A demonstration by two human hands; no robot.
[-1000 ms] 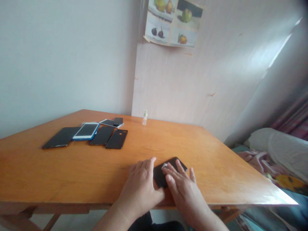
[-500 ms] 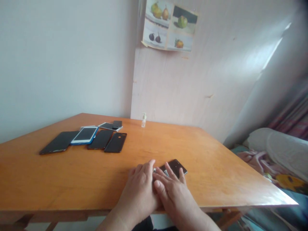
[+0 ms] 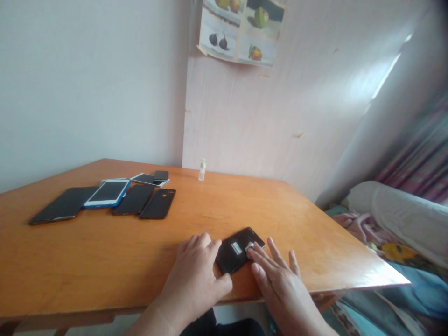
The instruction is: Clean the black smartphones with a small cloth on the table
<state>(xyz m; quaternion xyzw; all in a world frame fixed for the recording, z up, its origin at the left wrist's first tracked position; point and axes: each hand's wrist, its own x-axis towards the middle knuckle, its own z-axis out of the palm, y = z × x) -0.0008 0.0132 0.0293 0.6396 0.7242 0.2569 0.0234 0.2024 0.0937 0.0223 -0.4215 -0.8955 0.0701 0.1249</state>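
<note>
Head view: we have a glossy orange-brown wooden surface (image 3: pixel 297 224) against pale walls, a paper sheet of four fruit pictures (image 3: pixel 241 35) up high, a small clear pump bottle (image 3: pixel 202 172) upright near the far edge. Rumpled bedding (image 3: pixel 395 205) off right. Flat dark and white devices (image 3: pixel 135 199) grouped on the left, some overlapping. Flat black rectangular phone (image 3: pixel 229 261) lies slanted near the surface's front edge, between the hands; pale rectangular label on its upper face. Left hand (image 3: pixel 196 268): thumb and fingers apart at the phone's left end; we can't tell if that grip pinches. Right hand (image 3: pixel 282 275): grip spread, fingertips on a small crumpled white wad (image 3: pixel 249 248) against the phone.
</note>
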